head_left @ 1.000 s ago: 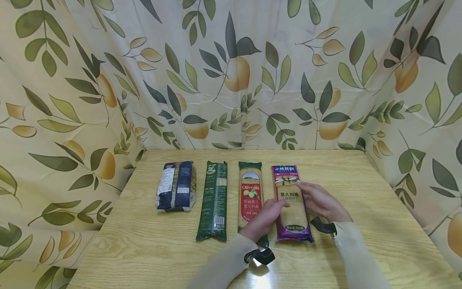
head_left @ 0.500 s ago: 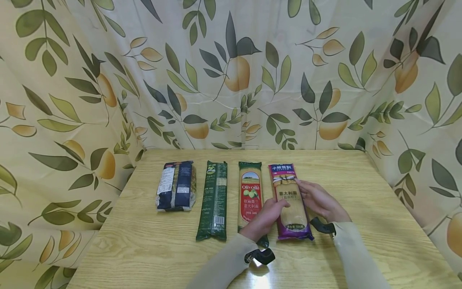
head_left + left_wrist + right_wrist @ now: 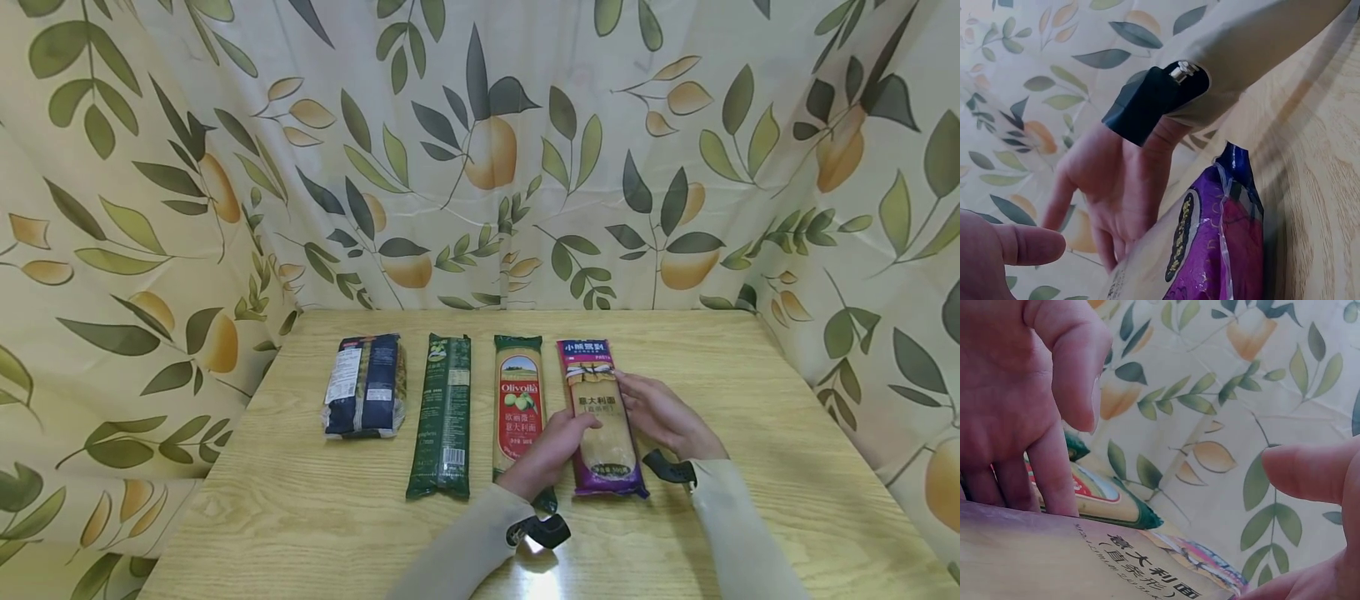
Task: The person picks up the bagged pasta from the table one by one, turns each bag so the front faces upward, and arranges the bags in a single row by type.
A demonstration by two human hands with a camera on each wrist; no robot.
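Observation:
A purple pasta package with a tan front lies on the table between the two hands. The left hand touches its left edge, partly over the red-and-green package. The right hand rests along its right edge. In the left wrist view, the right hand has extended fingers against the purple package. In the right wrist view, the left hand's fingers reach down behind the package, thumb raised; the right thumb is raised too.
Left of the red-and-green package lie a long dark green package and a shorter navy package. The wooden table meets a leaf-and-fruit patterned curtain at the back and sides.
The purple package's top end has shifted left, closer to the red-and-green package. Both hands stay nearly in place at its sides.

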